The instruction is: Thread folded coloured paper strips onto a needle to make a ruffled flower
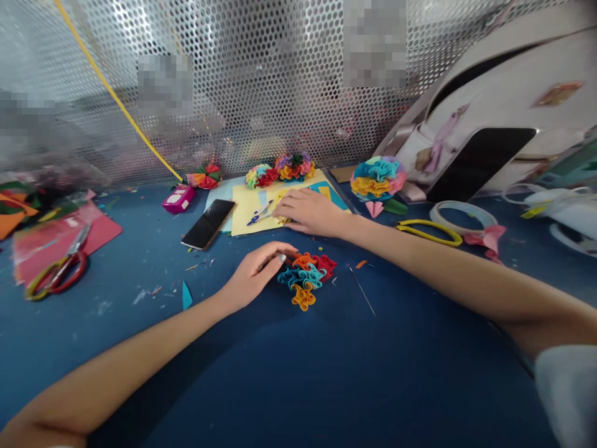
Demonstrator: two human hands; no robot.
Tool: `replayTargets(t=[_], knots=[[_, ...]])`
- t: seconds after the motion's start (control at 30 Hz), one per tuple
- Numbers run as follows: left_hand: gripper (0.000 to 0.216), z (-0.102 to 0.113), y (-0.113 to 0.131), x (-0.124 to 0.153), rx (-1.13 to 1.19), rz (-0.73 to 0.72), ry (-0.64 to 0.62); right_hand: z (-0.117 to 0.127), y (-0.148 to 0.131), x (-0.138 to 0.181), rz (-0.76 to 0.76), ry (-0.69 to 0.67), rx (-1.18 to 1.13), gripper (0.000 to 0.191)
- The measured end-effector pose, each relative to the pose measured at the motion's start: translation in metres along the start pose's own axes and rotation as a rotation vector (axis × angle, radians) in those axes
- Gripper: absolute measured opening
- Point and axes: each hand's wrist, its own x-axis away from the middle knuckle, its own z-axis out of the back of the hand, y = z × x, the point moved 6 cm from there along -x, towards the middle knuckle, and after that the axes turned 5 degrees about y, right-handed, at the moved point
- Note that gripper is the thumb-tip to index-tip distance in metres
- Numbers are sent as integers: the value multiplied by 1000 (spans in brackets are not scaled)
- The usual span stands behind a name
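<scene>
My left hand [256, 269] rests on the blue table [326, 373], its fingers curled round the left edge of a small felt flower [305, 277] made of orange, red, teal and yellow folds. My right hand [310, 211] reaches further back and lies on a yellow sheet [247, 218], fingers closed on a small yellow felt piece [280, 218]. A blue pen [259, 214] lies just left of that hand. A thin needle [362, 291] lies on the table to the right of the flower.
Finished felt flowers [280, 169] [377, 177] stand along the perforated metal wall [261, 93]. A black phone [208, 224], a pink box [178, 199], red-and-yellow scissors [58, 270] on red felt, yellow scissors [429, 231], a tape roll [461, 214] and a white bag [494, 124] surround the work area.
</scene>
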Motion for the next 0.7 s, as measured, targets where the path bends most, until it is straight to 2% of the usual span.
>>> replayTargets(t=[0.1, 0.2, 0.27, 0.33, 0.43, 0.57, 0.7], knots=[[42, 1, 4, 1, 37, -94, -20, 4, 1, -1, -45, 18, -42, 28], [87, -4, 14, 5, -49, -207, -49, 8, -1, -2, -69, 10, -54, 29], [113, -10, 17, 9, -196, -191, -55, 9, -3, -1, -82, 1, -62, 30], [125, -14, 18, 13, -337, -109, -20, 11, -3, 0, -103, 10, -100, 32], [121, -21, 20, 19, -381, -37, 13, 13, -1, 1, -160, 37, -256, 29], [108, -25, 25, 21, -286, -73, 27, 21, 2, -1, -215, 81, -359, 26], [97, -21, 24, 18, -205, -79, 57, 60, 0, -1, -186, 152, -410, 28]])
